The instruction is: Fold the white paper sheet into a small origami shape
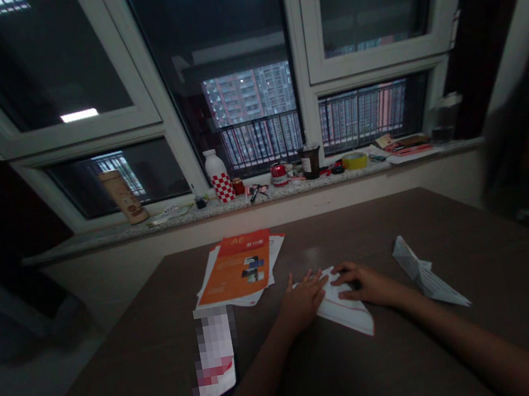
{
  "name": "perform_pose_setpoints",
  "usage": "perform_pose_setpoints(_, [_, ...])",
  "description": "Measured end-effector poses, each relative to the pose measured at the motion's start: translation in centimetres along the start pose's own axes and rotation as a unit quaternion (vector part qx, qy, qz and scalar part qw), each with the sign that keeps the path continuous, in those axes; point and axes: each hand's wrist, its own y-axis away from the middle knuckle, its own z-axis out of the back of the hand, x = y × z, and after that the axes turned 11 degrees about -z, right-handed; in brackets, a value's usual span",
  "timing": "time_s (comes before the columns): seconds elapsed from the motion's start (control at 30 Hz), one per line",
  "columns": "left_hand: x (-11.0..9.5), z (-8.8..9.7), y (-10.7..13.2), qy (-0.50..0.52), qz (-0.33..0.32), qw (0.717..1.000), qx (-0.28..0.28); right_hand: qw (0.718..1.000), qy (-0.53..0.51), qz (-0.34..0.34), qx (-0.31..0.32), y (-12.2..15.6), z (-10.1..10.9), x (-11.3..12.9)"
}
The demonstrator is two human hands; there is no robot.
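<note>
A folded sheet of white paper (349, 313) with a reddish line along its edge lies on the brown table. My left hand (303, 302) rests flat across its left part, fingers stretched out and spread. On its upper right side, my right hand (364, 284) touches the sheet with slightly bent fingers, thumb and forefinger apart. Both hands cover part of the paper, so its full fold is hidden. To the right of my right hand sits a folded paper boat (427, 275) made from a printed sheet.
An orange booklet (236, 269) lies on white papers at the back left. Nearer me, a phone (215, 362) has a blurred-out screen. Along the windowsill (172, 221) stand a checked bottle (219, 177), a dark cup (310, 162), a roll of yellow tape (354, 160) and small items.
</note>
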Motion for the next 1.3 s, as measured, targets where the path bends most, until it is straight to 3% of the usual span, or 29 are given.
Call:
perform_pose_setpoints(0.6, [-0.3, 0.5, -0.3, 0.034, 0.04, 0.999, 0.013, 0.998, -0.045, 0.019, 0.028, -0.1, 0.2, -1.0])
perform_pose_setpoints(1.3, [-0.4, 0.7, 0.2, 0.05, 0.023, 0.998, -0.003, 0.998, -0.065, 0.014, 0.02, -0.1, 0.2, -1.0])
